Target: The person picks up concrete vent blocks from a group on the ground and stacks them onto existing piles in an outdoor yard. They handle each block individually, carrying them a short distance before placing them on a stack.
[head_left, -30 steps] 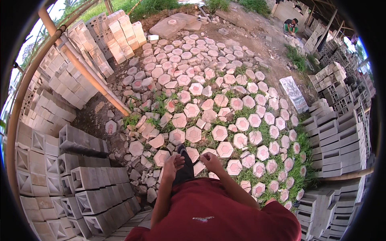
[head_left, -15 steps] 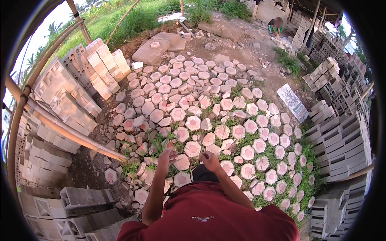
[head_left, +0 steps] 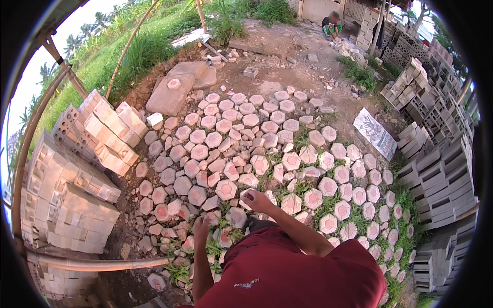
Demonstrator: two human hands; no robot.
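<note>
Many hexagonal paving blocks [head_left: 226, 189], pale with pinkish centres, lie in loose rows on the ground below me. My right hand [head_left: 255, 200] hangs over them in front of my body. Its fingers are curled in, and nothing shows in them. Lower and to the left is my left hand [head_left: 201, 224], above broken stone and grass. Seen small and end-on, its fingers look loosely apart, with no object between them. Neither hand appears to touch a block.
A bamboo rail [head_left: 108, 263] crosses at lower left. Concrete blocks [head_left: 77, 205] are stacked on the left, with ventilation blocks [head_left: 436, 179] on the right. A printed sack [head_left: 375, 134] lies near them. A flat slab [head_left: 167, 92] lies beyond the pavers. Another person [head_left: 332, 26] crouches far off.
The view has turned and shifted forward over the pavers. My left hand has dropped lower and nearer my body. My right hand reaches further out, still curled.
</note>
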